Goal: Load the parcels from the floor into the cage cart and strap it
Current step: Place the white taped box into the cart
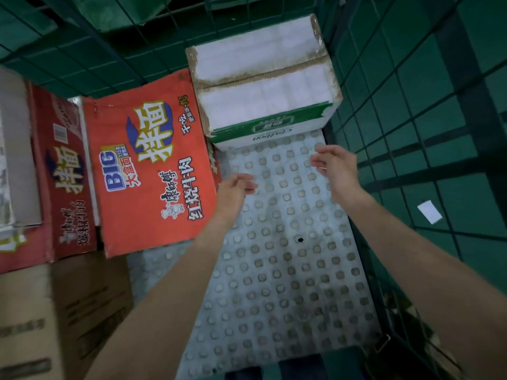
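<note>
- Head view: both hands empty, fingers loosely spread, held over the bare studded cart floor [288,256].
- White-and-green box [263,83] sits in the far right corner of the cage cart [411,78], just ahead of the right hand [336,167], long axis running left to right.
- Left hand [237,190] is just beside the orange noodle box [153,165] (edge near touching; cannot tell).
- Brown carton [55,311] at near left.
- Likely next: fetch another parcel; the free slot lies directly below the hands.
</note>
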